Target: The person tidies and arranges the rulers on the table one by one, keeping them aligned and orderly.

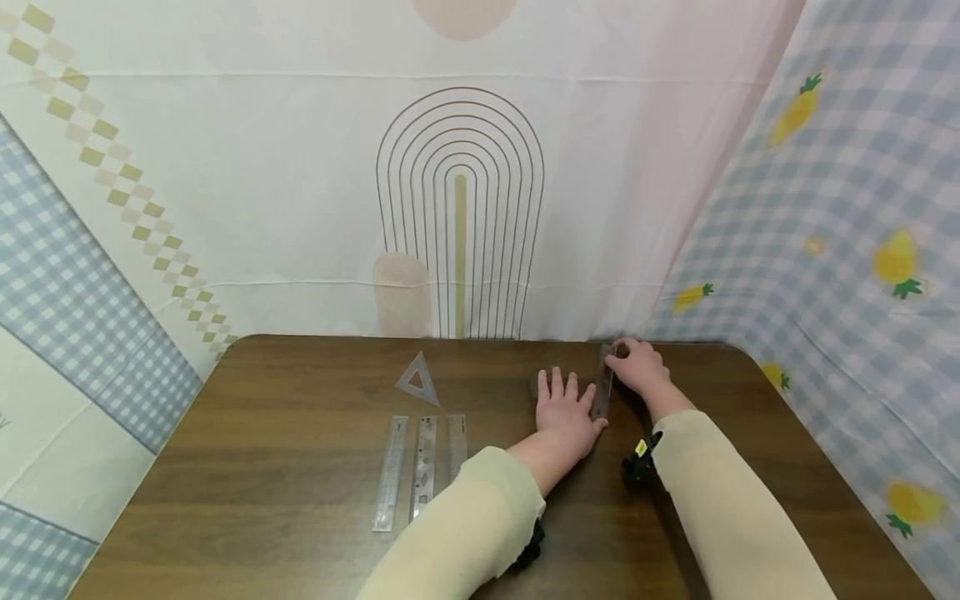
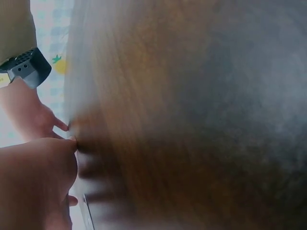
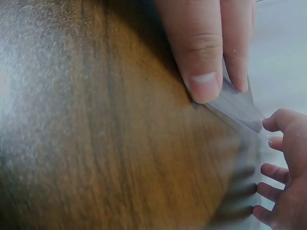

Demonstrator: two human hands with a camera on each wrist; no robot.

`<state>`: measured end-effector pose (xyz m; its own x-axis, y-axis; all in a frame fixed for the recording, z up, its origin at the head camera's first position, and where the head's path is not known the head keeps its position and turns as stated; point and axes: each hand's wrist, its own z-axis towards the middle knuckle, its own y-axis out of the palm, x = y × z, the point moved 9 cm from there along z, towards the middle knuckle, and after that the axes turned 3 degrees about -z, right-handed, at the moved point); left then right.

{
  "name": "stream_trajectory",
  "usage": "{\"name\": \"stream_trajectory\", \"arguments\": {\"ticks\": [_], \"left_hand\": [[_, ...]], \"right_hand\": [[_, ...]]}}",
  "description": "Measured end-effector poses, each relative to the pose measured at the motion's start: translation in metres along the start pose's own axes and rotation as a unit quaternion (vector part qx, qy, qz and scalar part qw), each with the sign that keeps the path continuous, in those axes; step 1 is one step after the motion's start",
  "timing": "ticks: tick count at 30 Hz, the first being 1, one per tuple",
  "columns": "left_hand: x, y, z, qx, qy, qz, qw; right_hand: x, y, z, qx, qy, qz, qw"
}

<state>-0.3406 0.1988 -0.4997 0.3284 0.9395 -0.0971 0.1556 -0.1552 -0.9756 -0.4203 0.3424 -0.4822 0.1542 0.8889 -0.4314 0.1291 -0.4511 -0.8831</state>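
Observation:
A clear plastic ruler [image 1: 602,383] lies on the table toward the back right, pointing away from the person. My right hand [image 1: 640,367] pinches its far end between thumb and fingers; the right wrist view shows the thumb [image 3: 204,86] against the ruler's edge. Spread flat with straight fingers, my left hand [image 1: 566,421] touches the near end with its thumb and forefinger. Partly covered by the left fingers is a clear rounded piece [image 1: 534,384], its full shape hidden. In the left wrist view, a thin clear edge [image 2: 88,213] shows beside the hand.
Left of the hands, three clear rulers stand in a row: one at left [image 1: 390,475], a patterned one [image 1: 424,458] and one [image 1: 457,437] partly behind the left sleeve. Beyond them lies a clear set square [image 1: 417,381]. Cloth [image 1: 300,208] hangs behind the wooden table [image 1: 247,467].

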Motion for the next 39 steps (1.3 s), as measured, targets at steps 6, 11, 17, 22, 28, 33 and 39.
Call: {"name": "stream_trajectory", "arguments": {"ticks": [6,11,17,22,28,33,39], "left_hand": [[-0.001,0.001,0.000,0.000,0.000,-0.004,1.0000],[0.000,0.002,0.002,0.007,-0.002,0.005,1.0000],[0.000,0.004,0.005,0.016,-0.003,0.015,0.9998],[0.000,0.002,0.004,0.020,-0.004,0.007,0.9998],[0.001,0.002,0.004,0.025,-0.004,0.000,0.9997],[0.000,0.002,0.004,0.030,-0.001,-0.001,0.9995],[0.001,0.001,0.002,0.030,0.001,-0.007,0.9995]], "right_hand": [[-0.002,-0.004,0.000,0.012,-0.008,0.017,1.000],[0.000,-0.006,0.000,0.023,-0.020,0.088,0.996],[0.003,-0.004,0.000,0.011,-0.016,0.208,0.978],[0.004,-0.003,-0.001,0.006,-0.016,0.278,0.961],[0.004,-0.003,-0.006,0.006,-0.004,0.331,0.944],[0.004,-0.004,-0.011,0.014,0.004,0.362,0.932],[0.006,-0.002,-0.015,0.027,0.017,0.394,0.919]]}}
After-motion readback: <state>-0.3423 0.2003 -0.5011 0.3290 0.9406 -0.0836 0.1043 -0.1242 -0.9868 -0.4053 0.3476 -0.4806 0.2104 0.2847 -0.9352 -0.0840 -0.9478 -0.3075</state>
